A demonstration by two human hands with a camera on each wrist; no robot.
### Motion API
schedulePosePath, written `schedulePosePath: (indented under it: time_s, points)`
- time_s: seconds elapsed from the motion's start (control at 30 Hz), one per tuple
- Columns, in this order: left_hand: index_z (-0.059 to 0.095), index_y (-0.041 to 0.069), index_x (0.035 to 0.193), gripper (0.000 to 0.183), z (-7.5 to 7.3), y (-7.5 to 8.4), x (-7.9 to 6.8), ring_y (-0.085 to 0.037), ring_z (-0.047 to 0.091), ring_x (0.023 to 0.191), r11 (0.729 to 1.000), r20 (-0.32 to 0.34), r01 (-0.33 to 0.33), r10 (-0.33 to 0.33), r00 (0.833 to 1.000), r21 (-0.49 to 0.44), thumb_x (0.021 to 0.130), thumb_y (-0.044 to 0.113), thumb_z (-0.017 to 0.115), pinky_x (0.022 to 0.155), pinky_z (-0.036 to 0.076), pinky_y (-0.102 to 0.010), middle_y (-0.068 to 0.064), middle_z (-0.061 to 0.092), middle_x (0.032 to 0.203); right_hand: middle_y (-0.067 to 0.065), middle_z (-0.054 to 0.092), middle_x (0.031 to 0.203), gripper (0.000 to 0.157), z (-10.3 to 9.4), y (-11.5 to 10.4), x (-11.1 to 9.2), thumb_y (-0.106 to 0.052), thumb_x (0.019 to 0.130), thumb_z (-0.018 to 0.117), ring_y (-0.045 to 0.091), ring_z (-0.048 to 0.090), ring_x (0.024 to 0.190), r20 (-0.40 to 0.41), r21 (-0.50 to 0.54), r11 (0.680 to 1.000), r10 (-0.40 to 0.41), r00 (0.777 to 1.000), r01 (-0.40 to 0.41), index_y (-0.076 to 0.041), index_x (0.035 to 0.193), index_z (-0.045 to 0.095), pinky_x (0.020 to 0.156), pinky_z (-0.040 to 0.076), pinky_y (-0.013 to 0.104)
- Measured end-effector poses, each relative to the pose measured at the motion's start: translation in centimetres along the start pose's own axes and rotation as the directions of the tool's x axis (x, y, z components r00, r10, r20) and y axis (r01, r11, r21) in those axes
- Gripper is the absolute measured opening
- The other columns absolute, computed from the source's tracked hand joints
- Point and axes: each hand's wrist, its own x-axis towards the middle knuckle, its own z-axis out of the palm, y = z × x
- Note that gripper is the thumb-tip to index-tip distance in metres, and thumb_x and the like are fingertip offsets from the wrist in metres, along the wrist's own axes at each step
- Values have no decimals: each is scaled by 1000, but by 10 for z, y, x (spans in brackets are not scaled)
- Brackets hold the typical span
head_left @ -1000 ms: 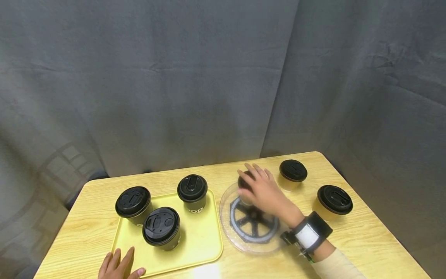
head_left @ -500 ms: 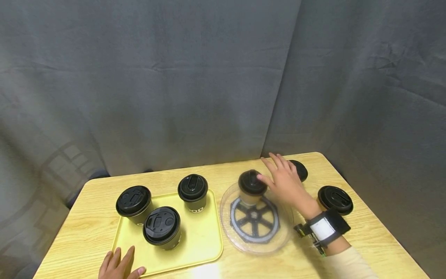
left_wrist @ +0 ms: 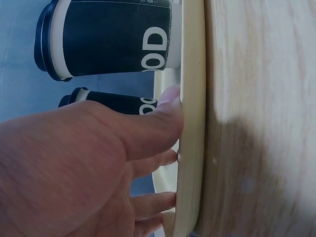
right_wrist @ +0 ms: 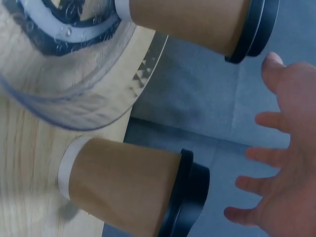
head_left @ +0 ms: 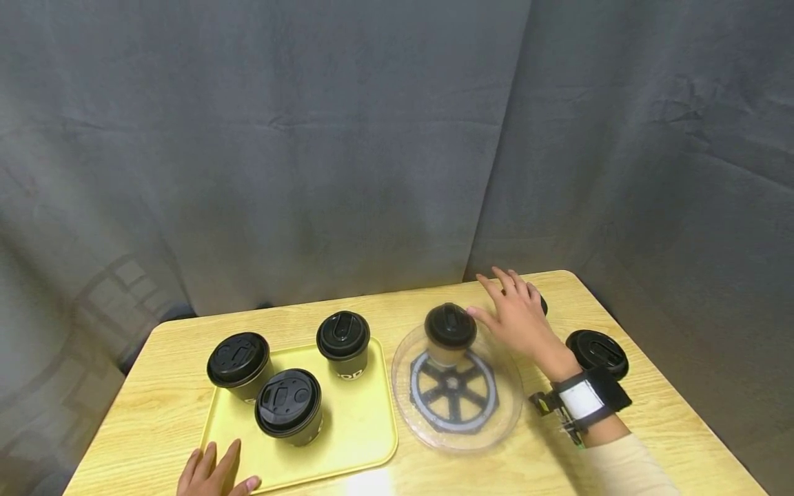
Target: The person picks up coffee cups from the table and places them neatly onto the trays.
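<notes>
My left hand rests with spread fingers at the near-left corner of the yellow tray. In the left wrist view its thumb and fingertips touch the tray's rim. Three dark paper cups with black lids stand on the tray: a left one, a near one and a far one. My right hand, fingers spread and holding nothing, hovers above a brown cup with a black lid. Its thumb is close to the lid of another brown cup, which stands on the clear round turntable.
A further black-lidded cup stands on the right of the wooden table, partly behind my right wrist. A grey curtain hangs behind the table's back edge. The turntable sits close to the tray's right side.
My right hand has left the cup on the turntable and moved right, over the brown cup at the back. The left hand has stayed at the tray.
</notes>
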Motion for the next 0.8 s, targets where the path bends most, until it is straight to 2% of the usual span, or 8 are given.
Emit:
schedulePosePath:
  time_s: [0.07,0.33,0.57,0.8]
  points:
    - [50,-6,135,80,2,-1,0,-65,25,130,1000,-10,-1,1,1000,1,88,57,60,116,6,-65,-51,33,136,24,31,155,67,0,3,0,-49,94,58,51,25,141,0,6,1000,17,1000,-17,-13,147,41,108,20,72]
    - [49,-6,136,80,3,-2,1,-67,23,130,1000,-2,3,-3,1000,0,88,58,58,114,11,-66,-51,32,136,26,30,154,69,4,13,-1,-51,92,60,54,26,139,4,-8,998,68,998,-68,-13,146,42,105,21,75]
    - [51,-6,134,78,3,0,-2,-65,28,129,1000,-41,-8,8,999,9,88,56,60,116,8,-65,-51,35,135,28,32,151,72,6,19,0,-50,87,67,56,27,136,-19,-43,994,100,995,-101,-13,144,43,103,21,76]
    - [53,-6,132,77,3,3,-3,-63,30,129,1000,-70,-16,16,997,9,87,55,61,117,6,-63,-51,36,134,30,24,154,74,2,27,0,-51,90,62,61,20,137,56,-32,983,181,982,-180,-11,147,38,101,17,79]
